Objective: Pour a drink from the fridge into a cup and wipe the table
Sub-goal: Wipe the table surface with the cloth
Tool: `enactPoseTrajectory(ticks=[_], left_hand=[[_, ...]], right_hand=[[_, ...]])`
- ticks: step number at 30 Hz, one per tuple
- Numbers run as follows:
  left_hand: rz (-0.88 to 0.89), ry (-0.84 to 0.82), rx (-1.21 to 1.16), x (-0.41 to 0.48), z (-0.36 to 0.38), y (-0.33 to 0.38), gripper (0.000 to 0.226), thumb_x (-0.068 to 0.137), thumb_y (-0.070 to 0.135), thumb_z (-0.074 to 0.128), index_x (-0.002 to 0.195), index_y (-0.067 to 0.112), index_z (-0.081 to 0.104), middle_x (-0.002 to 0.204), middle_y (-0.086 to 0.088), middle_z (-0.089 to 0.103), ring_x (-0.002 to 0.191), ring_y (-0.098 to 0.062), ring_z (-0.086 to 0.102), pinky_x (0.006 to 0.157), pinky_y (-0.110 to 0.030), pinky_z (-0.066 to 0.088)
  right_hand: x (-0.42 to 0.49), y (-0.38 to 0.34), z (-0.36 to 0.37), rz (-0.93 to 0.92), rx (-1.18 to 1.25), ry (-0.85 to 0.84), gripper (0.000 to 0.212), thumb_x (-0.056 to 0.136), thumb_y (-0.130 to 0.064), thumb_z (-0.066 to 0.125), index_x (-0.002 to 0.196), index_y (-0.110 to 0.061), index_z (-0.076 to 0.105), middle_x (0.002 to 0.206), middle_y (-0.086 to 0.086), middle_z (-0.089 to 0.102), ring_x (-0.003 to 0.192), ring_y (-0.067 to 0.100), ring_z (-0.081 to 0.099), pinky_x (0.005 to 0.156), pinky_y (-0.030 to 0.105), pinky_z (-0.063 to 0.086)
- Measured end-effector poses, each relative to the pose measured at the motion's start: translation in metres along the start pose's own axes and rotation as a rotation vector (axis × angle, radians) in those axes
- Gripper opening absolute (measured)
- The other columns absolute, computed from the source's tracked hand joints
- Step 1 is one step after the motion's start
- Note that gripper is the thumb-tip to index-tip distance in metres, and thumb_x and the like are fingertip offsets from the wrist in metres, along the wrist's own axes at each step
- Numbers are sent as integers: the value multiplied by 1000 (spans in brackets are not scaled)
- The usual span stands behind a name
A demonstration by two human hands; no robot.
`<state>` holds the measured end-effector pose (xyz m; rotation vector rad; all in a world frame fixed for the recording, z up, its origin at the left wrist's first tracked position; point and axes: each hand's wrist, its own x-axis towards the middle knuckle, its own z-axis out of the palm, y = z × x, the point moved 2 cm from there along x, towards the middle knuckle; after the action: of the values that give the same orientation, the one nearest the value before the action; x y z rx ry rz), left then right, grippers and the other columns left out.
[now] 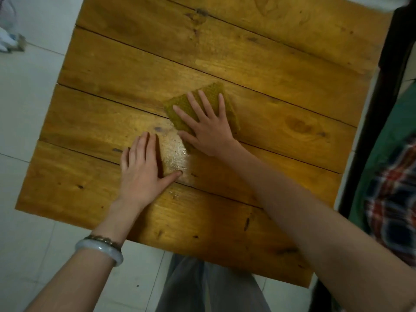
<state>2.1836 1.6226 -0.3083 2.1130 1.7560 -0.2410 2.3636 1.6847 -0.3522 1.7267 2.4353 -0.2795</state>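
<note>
Hidden: the right hand (206,129) covers much of the olive-yellow knitted cloth (202,102); its near edge is unclear.
Right grip: fingers spread straight, pressing the cloth, mid-surface.
Left grip: left hand (140,171) flat, holding nothing, on the yellow wooden plank surface (270,64), beside a seemingly wet patch (173,154).

The far planks of the bench (225,52) are bare wood, open to a sweep from edge to edge. Mid-bench, the right grip (208,129) lies flat on the cloth (212,87); just beside it the left grip (140,172) lies flat next to a wet patch (173,152). A dark frame (387,97) runs along the bench's right edge, closing that side
</note>
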Motion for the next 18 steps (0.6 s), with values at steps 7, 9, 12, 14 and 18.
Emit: enactPoseTrajectory(ticks=[7,9,12,14,18], left_hand=[[4,-36,23,17,-3,15,109,72,71,55,150,10,9,158,-11,9,145,-27,9,115,-47,3],[19,-66,49,18,-3,16,109,73,74,51,150,12,5,159,-9,3,146,-24,4,115,-46,1],[15,-122,82,20,0,15,113,72,77,47,151,14,-3,159,-7,-4,146,-22,-4,116,-47,-1],[4,-137,94,20,3,15,117,70,79,47,150,14,-6,159,-7,-7,146,-23,-6,116,-48,-1],[-5,-142,91,19,5,16,120,68,80,48,150,12,-6,159,-8,-6,146,-24,-5,116,-50,2]], right_hand=[[12,13,-5,12,-9,9,67,88,-68,9,148,-39,10,158,4,9,145,29,6,111,63,2],[-4,30,-1,55,-5,2,66,89,-67,8,148,-38,8,159,5,6,145,29,3,111,63,-2],[-43,62,3,144,11,-5,63,92,-64,7,148,-36,10,158,6,8,145,30,4,111,64,0],[-74,86,8,211,23,-13,61,93,-62,8,148,-35,12,158,6,9,145,30,5,110,65,3],[-112,109,14,350,75,-42,60,94,-59,11,149,-34,11,158,8,8,145,32,2,109,67,3]])
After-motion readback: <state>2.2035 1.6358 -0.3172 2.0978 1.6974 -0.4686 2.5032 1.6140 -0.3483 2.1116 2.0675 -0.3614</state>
